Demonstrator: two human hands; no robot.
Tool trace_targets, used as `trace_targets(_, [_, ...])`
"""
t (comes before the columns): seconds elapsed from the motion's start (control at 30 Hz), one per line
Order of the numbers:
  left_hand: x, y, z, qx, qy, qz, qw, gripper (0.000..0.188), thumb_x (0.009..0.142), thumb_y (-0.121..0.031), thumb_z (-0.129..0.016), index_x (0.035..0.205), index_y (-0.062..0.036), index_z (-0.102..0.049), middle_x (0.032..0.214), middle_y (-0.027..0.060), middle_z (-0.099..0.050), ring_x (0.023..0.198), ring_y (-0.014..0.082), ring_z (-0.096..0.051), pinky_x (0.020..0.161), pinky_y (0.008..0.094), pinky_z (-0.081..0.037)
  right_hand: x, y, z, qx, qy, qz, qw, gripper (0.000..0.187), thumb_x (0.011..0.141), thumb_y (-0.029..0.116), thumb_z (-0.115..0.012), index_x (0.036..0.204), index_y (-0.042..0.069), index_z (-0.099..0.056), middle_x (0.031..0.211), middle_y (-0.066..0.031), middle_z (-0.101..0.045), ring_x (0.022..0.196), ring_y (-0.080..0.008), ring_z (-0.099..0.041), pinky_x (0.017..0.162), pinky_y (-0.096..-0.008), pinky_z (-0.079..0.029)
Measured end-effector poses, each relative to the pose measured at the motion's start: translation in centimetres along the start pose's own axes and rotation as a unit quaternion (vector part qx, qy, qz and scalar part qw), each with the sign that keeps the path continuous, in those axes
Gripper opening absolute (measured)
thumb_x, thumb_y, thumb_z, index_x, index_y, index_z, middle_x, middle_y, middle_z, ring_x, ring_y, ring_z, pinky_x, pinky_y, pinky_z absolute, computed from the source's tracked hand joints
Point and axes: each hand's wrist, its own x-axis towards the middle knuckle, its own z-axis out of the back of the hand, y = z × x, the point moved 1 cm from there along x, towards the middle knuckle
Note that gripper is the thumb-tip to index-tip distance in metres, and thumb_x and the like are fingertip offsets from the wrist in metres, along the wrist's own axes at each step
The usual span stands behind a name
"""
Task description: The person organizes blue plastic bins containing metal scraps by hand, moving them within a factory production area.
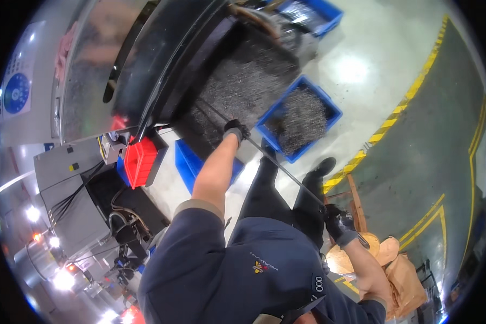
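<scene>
My left hand (236,130), in a dark glove, is closed round the middle of a long thin metal rod (286,171). My right hand (340,224), also gloved, grips the rod's near end, low on the right beside my body. The rod slants away to the upper left, and its far end reaches into a large dark tray (184,131) under a machine. Grey metal shavings (240,81) cover much of the tray. The shape of the rod's far tip is hard to make out. Right of the tray stands a blue bin (335,114) holding more shavings.
A red bin (140,162) and a blue container (184,164) are to the left of my left forearm. Another blue bin (329,20) stands at the far end. Behind my right hand are a wooden piece (356,205) and brown paper-like sacks (406,283). Yellow-black striping (386,125) marks the floor.
</scene>
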Motion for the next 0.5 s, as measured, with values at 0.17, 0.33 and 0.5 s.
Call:
trace_targets(0.17, [-6.5, -4.4, -8.3, 0.221, 0.057, -0.093, 0.969, 0.037, 0.085, -0.030, -0.045, 0.117, -0.0109, -0.051, 0.098, 0.0157, -0.061, 0.086, 0.0283, -0.061, 0.074, 0.0381, -0.048, -9.9, -10.6, -1.1, 0.101, -0.025, 0.124, 0.987, 0.025, 0.090, 0.016, -0.041, 0.105, 0.001, -0.054, 0.085, -0.0095, -0.059, 0.065, -0.0222, -0.057, 0.058, -0.0358, -0.048])
trace_targets(0.33, [-17.8, -6.0, -21.7, -0.248, -0.130, -0.066, 0.958, 0.026, 0.089, -0.018, -0.036, 0.083, -0.0084, -0.059, 0.074, 0.0099, -0.058, 0.068, 0.0250, -0.056, 0.063, 0.0360, -0.047, -18.0, -15.5, 9.7, 0.738, -0.032, -0.293, 0.607, 0.043, 0.088, 0.033, -0.046, 0.102, -0.007, -0.053, 0.087, -0.0151, -0.059, 0.071, -0.0188, -0.056, 0.060, -0.0265, -0.047])
trace_targets(0.5, [-21.9, -13.5, -17.6, -0.492, 0.060, 0.063, 0.866, 0.035, 0.091, -0.032, -0.039, 0.088, -0.0005, -0.053, 0.072, 0.0121, -0.061, 0.067, 0.0254, -0.063, 0.058, 0.0375, -0.048, -22.1, -18.0, 4.8, 0.824, -0.050, -0.204, 0.527, 0.036, 0.090, 0.028, -0.040, 0.102, -0.003, -0.054, 0.099, -0.0186, -0.059, 0.083, -0.0235, -0.058, 0.070, -0.0304, -0.049])
